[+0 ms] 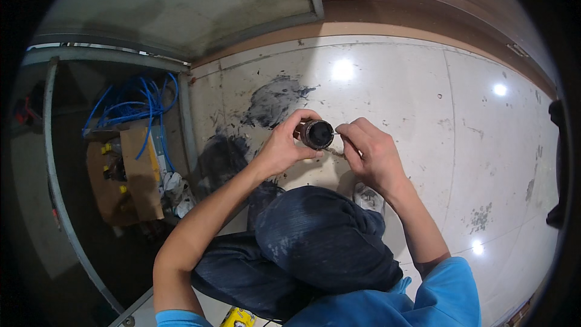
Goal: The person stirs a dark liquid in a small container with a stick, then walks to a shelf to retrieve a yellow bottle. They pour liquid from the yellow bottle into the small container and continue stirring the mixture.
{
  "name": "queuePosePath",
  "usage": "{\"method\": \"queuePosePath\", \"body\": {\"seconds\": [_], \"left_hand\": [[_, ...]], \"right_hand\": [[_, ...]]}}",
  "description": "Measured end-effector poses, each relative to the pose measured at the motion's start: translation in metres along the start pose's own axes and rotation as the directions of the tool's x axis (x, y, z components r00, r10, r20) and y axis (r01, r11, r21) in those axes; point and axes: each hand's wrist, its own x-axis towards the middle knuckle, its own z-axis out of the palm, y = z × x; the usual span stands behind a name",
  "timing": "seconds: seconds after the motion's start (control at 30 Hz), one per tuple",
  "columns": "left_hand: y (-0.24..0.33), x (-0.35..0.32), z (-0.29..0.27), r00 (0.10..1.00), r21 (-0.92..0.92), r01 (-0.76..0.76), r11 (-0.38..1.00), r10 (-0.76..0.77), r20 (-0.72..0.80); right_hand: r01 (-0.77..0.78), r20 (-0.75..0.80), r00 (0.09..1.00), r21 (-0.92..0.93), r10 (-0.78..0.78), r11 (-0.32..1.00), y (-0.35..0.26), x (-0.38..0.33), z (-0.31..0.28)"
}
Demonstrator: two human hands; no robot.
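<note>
My left hand (pixel 282 148) is curled round a small dark cylindrical container (pixel 318 135), thumb at its near side and fingers at its far side. The container's round end faces up and looks black inside; what it holds I cannot make out. Close to its right rim, my right hand (pixel 376 154) is closed in a pinch. A thin, pale stick-like piece (pixel 336 133) shows between those fingertips and the rim. Its kind is too small to tell. Both hands are above the floor, in front of my bent knee.
Black smears (pixel 273 102) mark the pale tiled floor (pixel 411 97). At left, a metal-framed cabinet (pixel 53 145) holds coiled blue tubing (pixel 136 100) and a torn cardboard box (pixel 142 172). A framed panel (pixel 181 6) stands at the far left, a brown wooden base (pixel 393 6) beyond. Something yellow (pixel 238 317) lies below.
</note>
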Motion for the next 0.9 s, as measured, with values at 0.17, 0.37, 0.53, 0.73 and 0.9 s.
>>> {"method": "queuePosePath", "body": {"seconds": [0.17,0.37,0.53,0.73,0.9], "left_hand": [[-0.003,0.0,0.006,0.997,-0.154,-0.072,0.985,0.074,0.003],[0.002,-0.002,0.009,0.993,-0.132,-0.114,0.985,0.112,-0.025],[0.002,-0.001,0.007,0.991,-0.028,-0.133,0.991,0.133,0.01],[-0.007,0.001,0.009,0.995,-0.168,-0.085,0.982,0.094,0.042],[-0.003,-0.001,0.013,0.98,-0.079,-0.186,0.979,0.18,-0.081]], "right_hand": [[-0.029,-0.004,1.0,0.005,0.029,1.0,-0.003,-0.003,0.004],[-0.018,0.016,1.0,-0.029,0.018,0.999,-0.006,-0.004,0.006],[0.023,0.004,1.0,0.016,-0.023,1.0,-0.008,-0.003,0.006],[-0.008,-0.02,1.0,0.025,0.008,1.0,-0.007,-0.002,0.01],[0.064,0.014,0.998,-0.173,-0.062,0.983,-0.006,-0.003,0.009]]}}
